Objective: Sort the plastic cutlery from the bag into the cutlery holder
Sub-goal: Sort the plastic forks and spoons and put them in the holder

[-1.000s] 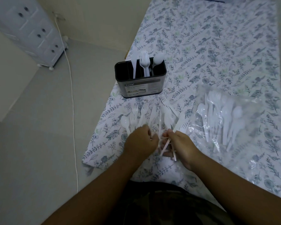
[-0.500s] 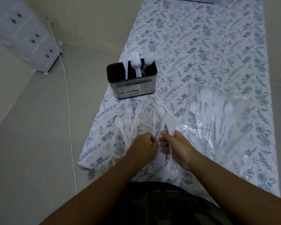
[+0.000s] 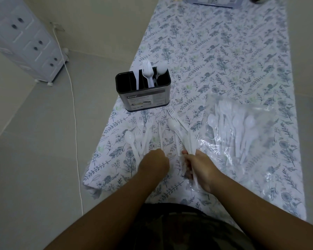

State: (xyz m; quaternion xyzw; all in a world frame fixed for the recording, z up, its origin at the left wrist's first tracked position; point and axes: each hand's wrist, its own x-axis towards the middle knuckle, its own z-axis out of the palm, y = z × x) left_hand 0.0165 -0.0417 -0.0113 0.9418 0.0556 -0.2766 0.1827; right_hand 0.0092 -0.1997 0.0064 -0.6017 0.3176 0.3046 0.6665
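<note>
A black cutlery holder (image 3: 143, 95) stands on the floral tablecloth with a white knife, forks and a spoon upright in its compartments. To the right lies a clear plastic bag (image 3: 242, 134) with several white pieces inside. My right hand (image 3: 200, 167) grips a bundle of white cutlery (image 3: 182, 134) by the handles, its heads fanned toward the holder. My left hand (image 3: 154, 163) has its fingers curled down over the handle ends of loose spoons and forks (image 3: 139, 138) on the cloth. Whether it holds one is hidden.
The table's left edge and near left corner (image 3: 90, 184) are close to my left hand. A white cable (image 3: 74, 123) runs across the floor, and a plastic drawer unit (image 3: 25, 44) stands far left. A box (image 3: 213, 1) sits at the table's far end.
My hands have drawn apart: the left one moved off the bundle toward the loose pieces. The right hand keeps the bundle, now gathered more tightly.
</note>
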